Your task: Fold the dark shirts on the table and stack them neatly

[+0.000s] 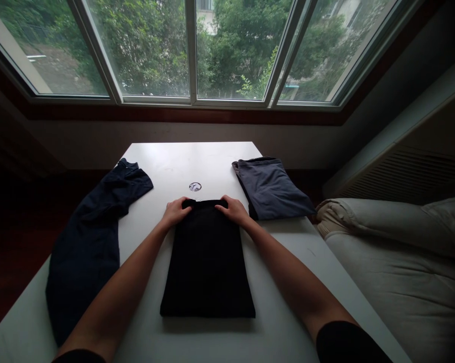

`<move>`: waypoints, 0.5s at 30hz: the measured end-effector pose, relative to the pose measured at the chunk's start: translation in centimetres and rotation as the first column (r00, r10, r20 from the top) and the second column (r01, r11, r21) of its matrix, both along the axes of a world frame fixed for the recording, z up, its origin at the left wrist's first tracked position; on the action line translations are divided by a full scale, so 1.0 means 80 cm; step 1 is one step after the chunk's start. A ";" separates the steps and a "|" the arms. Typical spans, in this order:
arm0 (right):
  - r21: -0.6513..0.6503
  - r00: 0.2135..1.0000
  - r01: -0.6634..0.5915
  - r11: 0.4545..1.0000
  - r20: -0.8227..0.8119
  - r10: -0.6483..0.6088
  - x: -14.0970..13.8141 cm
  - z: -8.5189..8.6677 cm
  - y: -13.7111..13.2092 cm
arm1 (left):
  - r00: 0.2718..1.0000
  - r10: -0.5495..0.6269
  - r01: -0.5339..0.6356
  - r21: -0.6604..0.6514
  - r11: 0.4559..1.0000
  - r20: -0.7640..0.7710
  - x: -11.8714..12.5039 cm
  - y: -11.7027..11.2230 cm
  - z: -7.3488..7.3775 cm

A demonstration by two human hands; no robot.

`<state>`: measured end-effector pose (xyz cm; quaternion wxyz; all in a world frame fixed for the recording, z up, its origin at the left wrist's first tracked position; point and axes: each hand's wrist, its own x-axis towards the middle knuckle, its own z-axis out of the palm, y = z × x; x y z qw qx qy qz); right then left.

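Observation:
A black garment (208, 262), folded into a long rectangle, lies flat in the middle of the white table (197, 161). My left hand (175, 210) grips its far left corner with the fingers curled over the edge. My right hand (235, 208) grips the far right corner the same way. Both forearms stretch along the sides of the garment.
A dark navy garment (95, 237) lies unfolded along the table's left edge. A folded grey-blue garment (273, 189) sits at the right. A small round mark (194, 186) shows beyond my hands. A beige cushion (401, 252) lies right of the table, windows behind.

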<state>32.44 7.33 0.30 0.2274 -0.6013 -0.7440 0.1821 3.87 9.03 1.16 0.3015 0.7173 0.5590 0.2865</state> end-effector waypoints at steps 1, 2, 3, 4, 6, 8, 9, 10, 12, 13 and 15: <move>-0.015 0.999 -0.013 1.000 -0.034 0.013 0.002 0.003 -0.001 | 0.999 -0.012 0.013 -0.017 1.000 0.034 -0.002 -0.002 0.001; -0.027 0.997 -0.033 0.999 -0.073 0.031 0.004 0.007 -0.003 | 0.997 -0.023 0.025 -0.032 0.999 0.073 -0.004 -0.004 0.003; -0.036 0.992 -0.059 0.998 -0.116 0.054 0.006 0.010 -0.004 | 0.992 -0.033 0.039 -0.045 0.998 0.118 -0.005 -0.007 0.004; -0.040 0.984 -0.087 0.995 -0.161 0.079 0.008 0.014 -0.005 | 0.985 -0.044 0.055 -0.058 0.997 0.167 -0.006 -0.010 0.006; -0.045 0.961 -0.143 0.989 -0.244 0.128 0.010 0.020 -0.007 | 0.961 -0.068 0.092 -0.079 0.993 0.269 -0.006 -0.017 0.008; -0.046 0.934 -0.193 0.980 -0.315 0.169 0.010 0.026 -0.009 | 0.924 -0.080 0.124 -0.094 0.988 0.373 -0.003 -0.022 0.010; -0.047 0.920 -0.212 0.976 -0.346 0.183 0.010 0.028 -0.010 | 0.901 -0.079 0.134 -0.099 0.986 0.426 -0.002 -0.023 0.010; -0.050 0.907 -0.225 0.973 -0.377 0.190 0.011 0.030 -0.011 | 0.877 -0.073 0.139 -0.104 0.985 0.476 0.000 -0.025 0.009; -0.073 0.878 -0.245 0.967 -0.440 0.189 0.011 0.033 -0.013 | 0.829 -0.054 0.140 -0.113 0.984 0.557 0.004 -0.026 0.007; -0.096 0.865 -0.255 0.962 -0.467 0.182 0.012 0.033 -0.013 | 0.809 -0.044 0.138 -0.117 0.983 0.587 0.005 -0.026 0.006; -0.153 0.859 -0.255 0.955 -0.489 0.151 0.015 0.032 -0.013 | 0.781 -0.026 0.130 -0.121 0.984 0.624 0.006 -0.026 0.003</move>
